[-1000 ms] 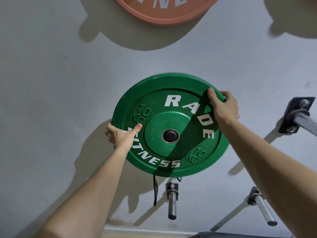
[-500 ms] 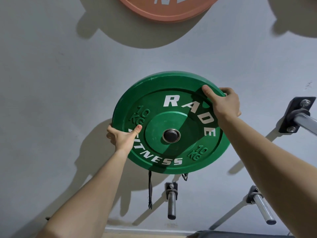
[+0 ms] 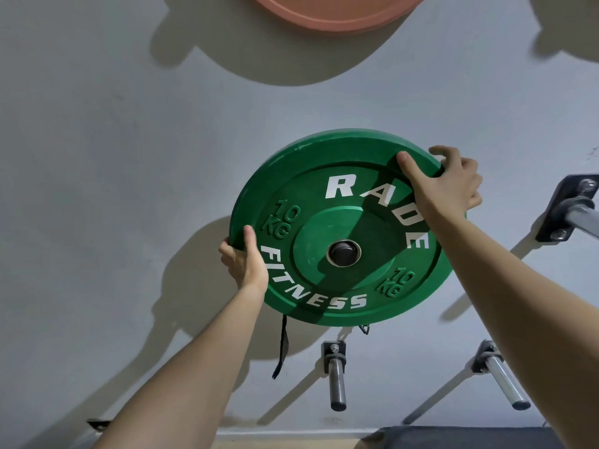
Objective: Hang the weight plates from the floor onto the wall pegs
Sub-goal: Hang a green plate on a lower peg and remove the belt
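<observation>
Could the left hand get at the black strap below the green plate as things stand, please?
Probably not yet: the left hand holds the rim of the plate, sharing it with the right hand. Nothing stands between it and the strap, which hangs close below.

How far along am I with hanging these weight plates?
Done: an orange plate already hangs above. In hand: the green plate, gripped at its rim by your left hand and right hand, with something dark filling its centre hole, possibly a peg. Left: three bare pegs show; no floor plates are in view.
</observation>
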The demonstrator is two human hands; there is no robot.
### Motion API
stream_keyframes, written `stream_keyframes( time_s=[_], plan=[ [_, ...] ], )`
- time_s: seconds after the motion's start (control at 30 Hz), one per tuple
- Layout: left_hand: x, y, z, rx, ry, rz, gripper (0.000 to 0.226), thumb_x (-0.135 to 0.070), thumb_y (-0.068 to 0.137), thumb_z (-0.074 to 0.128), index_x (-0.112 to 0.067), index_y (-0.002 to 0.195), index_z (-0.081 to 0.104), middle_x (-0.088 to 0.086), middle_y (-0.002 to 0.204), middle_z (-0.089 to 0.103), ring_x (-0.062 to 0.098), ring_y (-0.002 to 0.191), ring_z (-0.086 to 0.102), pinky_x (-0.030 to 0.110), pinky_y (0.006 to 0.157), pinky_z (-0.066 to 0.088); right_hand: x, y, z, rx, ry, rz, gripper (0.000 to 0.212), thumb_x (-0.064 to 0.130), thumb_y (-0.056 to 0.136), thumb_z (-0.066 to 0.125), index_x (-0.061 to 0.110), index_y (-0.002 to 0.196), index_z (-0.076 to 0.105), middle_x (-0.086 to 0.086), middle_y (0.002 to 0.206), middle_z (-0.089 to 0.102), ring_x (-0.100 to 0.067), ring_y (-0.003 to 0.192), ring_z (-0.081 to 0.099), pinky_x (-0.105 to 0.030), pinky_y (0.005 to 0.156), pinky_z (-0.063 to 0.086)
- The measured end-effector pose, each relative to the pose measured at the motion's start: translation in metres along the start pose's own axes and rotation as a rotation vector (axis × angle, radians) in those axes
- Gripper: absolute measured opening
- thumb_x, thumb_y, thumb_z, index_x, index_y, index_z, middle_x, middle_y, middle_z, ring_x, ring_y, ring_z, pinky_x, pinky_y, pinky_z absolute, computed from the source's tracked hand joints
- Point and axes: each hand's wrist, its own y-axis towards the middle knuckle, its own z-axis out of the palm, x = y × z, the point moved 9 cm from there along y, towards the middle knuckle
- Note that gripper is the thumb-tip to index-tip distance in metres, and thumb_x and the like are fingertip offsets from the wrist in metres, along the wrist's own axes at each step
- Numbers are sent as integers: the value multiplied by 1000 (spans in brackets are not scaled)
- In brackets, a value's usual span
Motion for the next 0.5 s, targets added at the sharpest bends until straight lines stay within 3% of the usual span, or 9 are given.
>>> stream_keyframes(
  time_s=[0.1,0.17,0.27,0.33,0.4,0.5],
  plan=[
    [-4,15,-12,0,-275,-177,51,-65,94,38,-23,109,61,4,109,67,26,97,65,39,92,51,5,-10,-3,-85,-51,-23,67,80,75,48,41,129,50,-2,136,38,-26,133,31,-46,111,17],
    [-18,32,-15,99,-312,-218,40,-54,97,41,-22,88,63,3,94,70,26,88,67,36,85,53,26,-21,-3,-177,-85,-113,55,63,85,43,39,133,48,-3,138,37,-28,132,31,-48,110,18],
    [-41,50,3,427,-113,-159,38,-38,101,35,-13,96,62,16,99,71,32,94,67,47,90,57,77,-45,17,-226,-177,-305,52,46,90,39,33,140,44,-3,141,39,-30,133,31,-55,111,18],
    [-43,54,12,635,-16,-201,41,-40,103,34,-11,101,63,16,94,71,32,87,68,48,84,59,102,-58,42,-188,-238,-345,55,55,94,37,33,144,39,-3,144,36,-33,140,23,-64,114,5],
    [-50,56,19,768,50,-238,33,-36,103,45,-12,92,65,8,77,70,23,68,67,35,64,58,107,-59,55,-165,-269,-313,68,71,91,37,31,146,35,-6,147,32,-36,145,14,-66,113,-6],
    [-63,42,38,1056,174,-246,18,-18,100,55,-8,93,69,7,76,73,20,63,70,32,58,60,103,-56,57,-165,-260,-319,76,80,84,40,27,140,39,-7,146,31,-34,146,12,-67,114,-6]
  ],
)
